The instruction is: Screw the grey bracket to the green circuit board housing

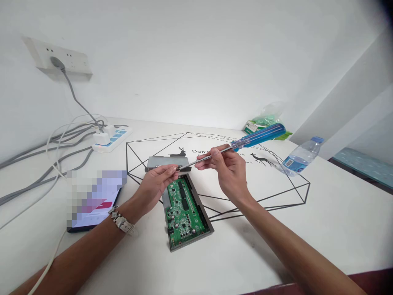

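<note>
Blue-handled screwdriver [258, 137] angled up to the right, shaft gripped between thumb and fingers of the right hand [229, 174]. Tip ends at the left hand [155, 190], whose fingers are pinched closed; anything between them is too small to tell. Green circuit board [184, 215] in a grey tray [201, 203] sits just below both hands, grey metal cover [162, 163] just behind. Water bottle [299, 157] off right, phone [92, 200] off left.

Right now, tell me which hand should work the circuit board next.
Right, probably: the right hand holds the screwdriver, its tip at the left hand, above the circuit board.
</note>
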The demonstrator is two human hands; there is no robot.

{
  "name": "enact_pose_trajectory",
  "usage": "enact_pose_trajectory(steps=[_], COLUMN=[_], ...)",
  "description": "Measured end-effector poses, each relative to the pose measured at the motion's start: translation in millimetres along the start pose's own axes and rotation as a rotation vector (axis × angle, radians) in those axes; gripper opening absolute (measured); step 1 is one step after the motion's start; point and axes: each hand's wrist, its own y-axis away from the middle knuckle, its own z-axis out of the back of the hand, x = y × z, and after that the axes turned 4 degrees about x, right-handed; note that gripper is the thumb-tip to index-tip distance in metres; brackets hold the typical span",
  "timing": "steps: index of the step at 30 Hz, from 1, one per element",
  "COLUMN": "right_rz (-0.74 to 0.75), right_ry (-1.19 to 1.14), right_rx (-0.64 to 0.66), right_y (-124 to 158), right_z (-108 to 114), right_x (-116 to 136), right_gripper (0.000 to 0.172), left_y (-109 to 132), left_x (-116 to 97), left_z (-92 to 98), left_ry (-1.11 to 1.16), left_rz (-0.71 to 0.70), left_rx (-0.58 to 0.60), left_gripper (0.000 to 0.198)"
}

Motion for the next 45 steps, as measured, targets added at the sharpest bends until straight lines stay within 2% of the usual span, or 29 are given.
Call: enact_pose_trajectory(steps=[5, 11, 21, 29, 34, 38, 41, 45], right_rz=[0.02, 0.041, 0.026, 0.049, 0.07, 0.031, -0.033, -0.063], right_ry=[-0.001, -0.008, -0.066, -0.003, 0.017, 0.062, 0.051, -0.035], right_rx=[-0.04, -0.049, -0.052, -0.026, -0.08, -0.122, -0.037, 0.217], right_y=[-6.2, -9.1, -15.1, -17.8, -20.4, -23.8, -24.8, -23.2], right_z=[-4.3, -7.1, -6.2, -7.1, -11.1, -13.1, -10.8, -3.2], right_x=[2.6, 3.6, -4.6, 3.6, -0.1, -6.3, -5.1, -1.3], right_gripper=[0.028, 0.029, 0.028, 0.03, 0.03, 0.033, 0.034, 0.034], left_y=[2.4, 3.8, 5.0, 6.0, 3.8, 0.8, -1.8, -5.2], left_x=[-2.0, -4.2, -6.6, -5.9, -3.2, 1.4, 3.7, 3.7], left_z=[-1.9, -5.0, -7.1, -8.5, -8.0, -4.7, -1.8, 1.8], left_ry=[0.118, 0.145, 0.176, 0.152, 0.111, 0.049, 0.003, -0.048], left_rz=[0.013, 0.014, -0.017, -0.044, -0.074, -0.095, -0.097, -0.114], left_rx=[-0.027, -0.057, -0.059, -0.044, -0.046, -0.036, -0.038, -0.033], left_gripper=[0.011, 0.004, 0.006, 0.014, 0.021, 0.024, 0.024, 0.025])
